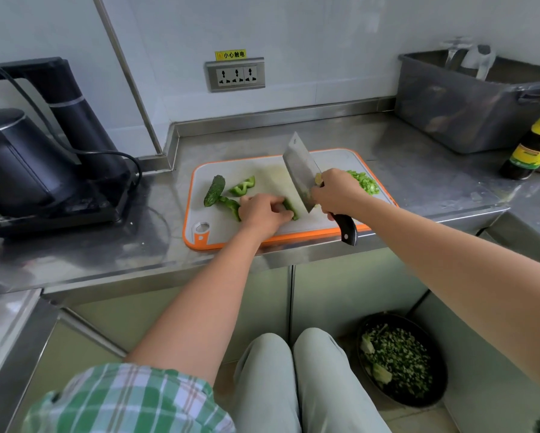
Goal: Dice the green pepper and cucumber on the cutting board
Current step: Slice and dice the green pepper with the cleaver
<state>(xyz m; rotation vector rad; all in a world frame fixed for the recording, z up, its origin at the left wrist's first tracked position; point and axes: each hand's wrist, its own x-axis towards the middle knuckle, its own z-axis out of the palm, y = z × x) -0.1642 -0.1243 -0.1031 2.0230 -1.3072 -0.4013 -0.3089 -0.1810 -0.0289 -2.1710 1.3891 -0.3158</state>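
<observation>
- One cutting board (271, 182), pale grey with an orange rim, lies on the bench (112, 245) near its front edge.
- One cucumber (214, 190) piece, dark and knobbly, lies at the board's left end.
- Three pieces of green pepper show: a curled piece (243, 186) just right of the cucumber, a long strip (229, 203) touching the cucumber's lower end, and a pepper strip (291, 209) under the left hand's fingers.
- One pile of diced pepper (366, 183) sits at the board's far right corner, partly hidden behind the right hand.
- There is one cleaver (300, 170), with a broad steel blade and a black handle.
- The bench is stainless steel with a raised back lip, set against white wall panels.
- The wall carries a triple socket (235, 75) with a yellow label above it.
- A black kettle (15, 157) on its stand is at the left.
- A grey tub (468, 101) and a dark bottle (532, 145) are at the right.
- A round black bin (400, 360) of green scraps stands on the floor.
- The left hand (264, 214), fingers curled, holds the pepper strip down at mid-board.
- The right hand (337, 192) grips the cleaver's handle.
- The blade is tilted and stands just beside the strip's right end; I cannot tell whether it touches.
</observation>
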